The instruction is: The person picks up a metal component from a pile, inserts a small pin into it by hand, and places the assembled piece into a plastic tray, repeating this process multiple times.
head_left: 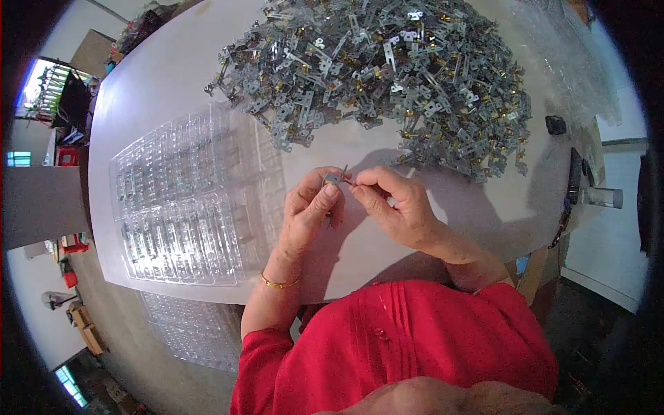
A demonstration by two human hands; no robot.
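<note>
A: Grip state?

B: Left hand [311, 202]: thumb and fingers pinching a small flat grey metal piece [332, 178]. Right hand [399, 207]: thumb and forefinger pinching a thin dark sliver [348, 182] right beside it. Can't tell if the two join or only meet.

A: Where's the grey piece exactly?

B: Held up off the broad white tabletop [173, 76], in front of the red cloth shirt [415, 332]. Big loose heap of grey and yellow metal parts [373, 69] lies just beyond the hands.

A: Failure modes?

B: Slip first, I'd say. Sliver's thin, little to hold; push off-line and it could twist out of the right grip or bend. Fingers hide most of the contact, so misalignment would be easy to miss.

A: And if it drops?

B: Heap's edge is near. Small grey part among lookalikes: probably hard to find again.

A: Anything on the left?

B: Clear ribbed plastic tray [176, 203], on the tabletop beside the left forearm. Looks light. A stray elbow or sleeve could shove it; its near end sits close to the table edge. Glare hides slot detail.
</note>
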